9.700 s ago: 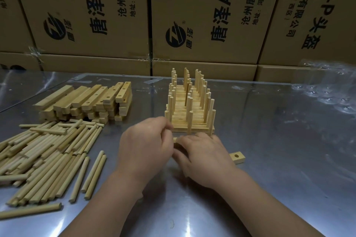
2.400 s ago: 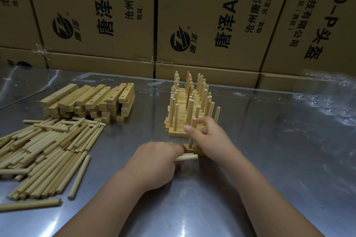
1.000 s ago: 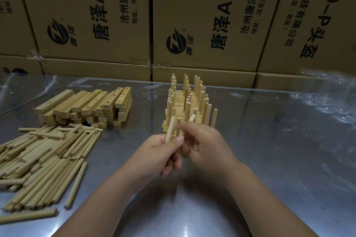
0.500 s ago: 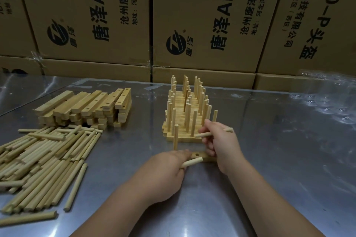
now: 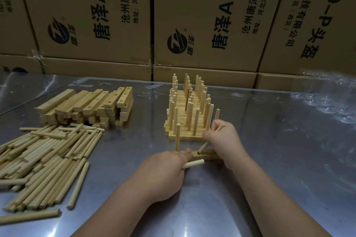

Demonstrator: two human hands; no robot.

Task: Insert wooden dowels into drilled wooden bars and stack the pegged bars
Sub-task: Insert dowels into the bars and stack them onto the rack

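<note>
- Cardboard boxes point(image 5: 202, 15) stand behind a shiny metal table point(image 5: 269, 159), and the pegged stack point(image 5: 185, 121) sits on it.
- Just in front of the stack lies one drilled bar point(image 5: 207, 155), with an upright dowel point(image 5: 177, 136) at its left end.
- The right hand point(image 5: 225, 140) pinches a second dowel point(image 5: 203, 146), tilted, with its tip at the middle hole.
- The left hand point(image 5: 163, 171) touches the bar and grips a spare dowel point(image 5: 193, 164).
- The dowels look light, stiff and smooth. I judge that a hold near the lower end guides the tip best.

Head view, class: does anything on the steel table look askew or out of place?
One pale round wooden dowel lies alone at the near left, angled away from the heap of loose wooden dowels. Nothing looks spilled or damaged.
</note>
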